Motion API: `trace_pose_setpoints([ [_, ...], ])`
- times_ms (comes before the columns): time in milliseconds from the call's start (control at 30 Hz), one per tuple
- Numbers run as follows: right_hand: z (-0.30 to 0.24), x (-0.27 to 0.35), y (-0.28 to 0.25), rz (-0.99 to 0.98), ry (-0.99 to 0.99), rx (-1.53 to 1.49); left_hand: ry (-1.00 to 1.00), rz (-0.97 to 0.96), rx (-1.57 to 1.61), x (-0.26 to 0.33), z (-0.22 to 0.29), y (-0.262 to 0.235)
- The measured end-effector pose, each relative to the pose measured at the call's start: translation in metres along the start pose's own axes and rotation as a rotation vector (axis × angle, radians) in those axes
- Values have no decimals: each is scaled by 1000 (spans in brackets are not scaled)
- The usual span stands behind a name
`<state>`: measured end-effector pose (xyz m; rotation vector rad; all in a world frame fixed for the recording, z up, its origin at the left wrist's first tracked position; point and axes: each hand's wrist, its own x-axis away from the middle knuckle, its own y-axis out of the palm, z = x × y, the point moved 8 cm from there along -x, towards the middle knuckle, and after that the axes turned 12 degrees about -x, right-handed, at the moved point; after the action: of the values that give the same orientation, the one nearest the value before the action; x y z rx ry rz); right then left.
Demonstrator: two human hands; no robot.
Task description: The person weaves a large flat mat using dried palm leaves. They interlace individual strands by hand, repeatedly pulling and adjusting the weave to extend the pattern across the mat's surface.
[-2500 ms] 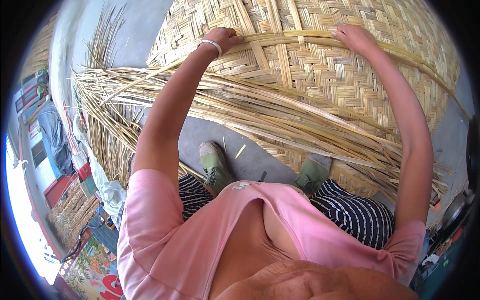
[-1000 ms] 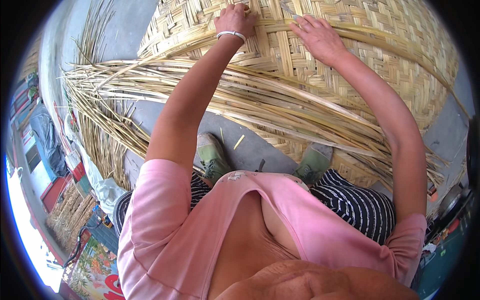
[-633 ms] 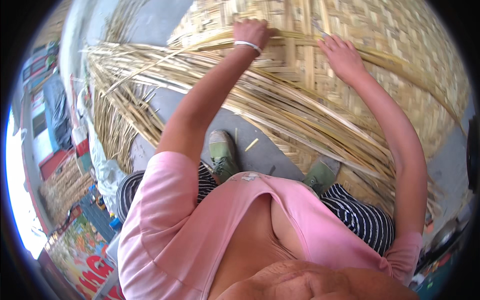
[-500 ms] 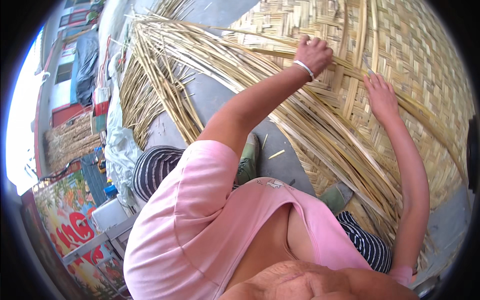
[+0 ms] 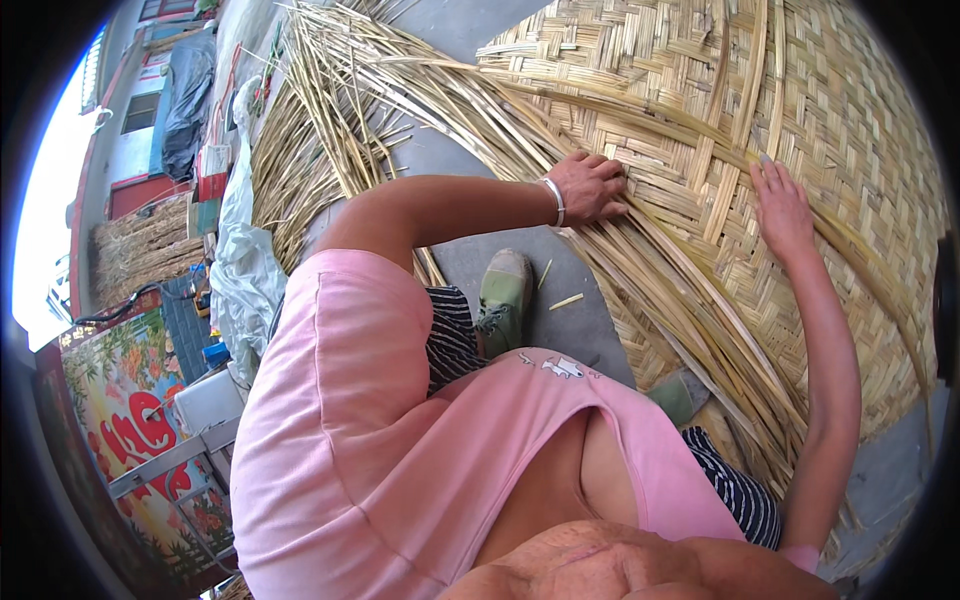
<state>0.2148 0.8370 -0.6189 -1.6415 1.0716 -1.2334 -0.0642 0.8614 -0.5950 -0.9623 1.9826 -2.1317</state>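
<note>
Closest to me I see a pink shirt point(image 5: 400, 440) and striped trousers point(image 5: 452, 335), with a green shoe point(image 5: 503, 300) planted on the grey floor point(image 5: 570, 300) and the toe of a second shoe point(image 5: 680, 395) just under the edge of the weave. A small splinter point(image 5: 566, 301) lies on the floor beside the first shoe.

Past the knees, a thick bundle of long loose strips point(image 5: 690, 300) sweeps from upper left to lower right across the big woven mat point(image 5: 850, 130), which spreads over the floor in front of me. My left hand point(image 5: 592, 187), a white bangle point(image 5: 556, 202) on its wrist, is curled down over the bundle where it meets the mat, fingers gripping the strips. My right hand point(image 5: 782, 205) lies flat and spread on the weave just beside one broad strip, holding nothing.

Farther off, more loose strips point(image 5: 320, 120) fan out over the floor, with a white sack point(image 5: 240, 270) and a painted sign point(image 5: 130, 400) at the left.
</note>
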Motion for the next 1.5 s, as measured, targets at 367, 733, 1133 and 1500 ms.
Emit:
trace_pose_setpoints([
  [367, -2, 1, -6, -18, 30, -40, 288, -426, 214, 107, 25, 17],
  [733, -1, 2, 2, -66, 61, -4, -195, 314, 186, -13, -70, -50],
  [1133, 0, 7, 0, -35, 46, 39, -525, 159, -86, 17, -168, 21],
  [1500, -70, 108, -9, 38, -138, -295, 54, 202, 44, 27, -68, -17],
])
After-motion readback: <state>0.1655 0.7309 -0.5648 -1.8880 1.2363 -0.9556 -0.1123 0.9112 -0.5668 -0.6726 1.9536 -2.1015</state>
